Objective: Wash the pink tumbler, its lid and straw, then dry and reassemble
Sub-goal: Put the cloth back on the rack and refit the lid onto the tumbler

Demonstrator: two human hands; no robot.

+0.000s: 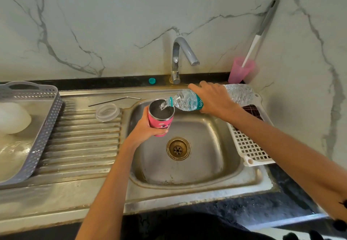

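pink tumbler (161,119) sits upright over the sink (216,166), left hand (145,127) fingers curled round it, right hand (212,97) gripping the tilted water bottle (187,101) and pouring in: rinse step, likely calling for swirling and emptying next, lid (107,112) and straw (114,100) waiting on the drainboard.

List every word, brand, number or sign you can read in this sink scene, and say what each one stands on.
"Suri": white letters on the teal label of the clear plastic water bottle. The rest is hidden under the right hand that grips it.
Pink steel tumbler, held in the left hand: only a cartoon print, no legible words.
No other text is legible.
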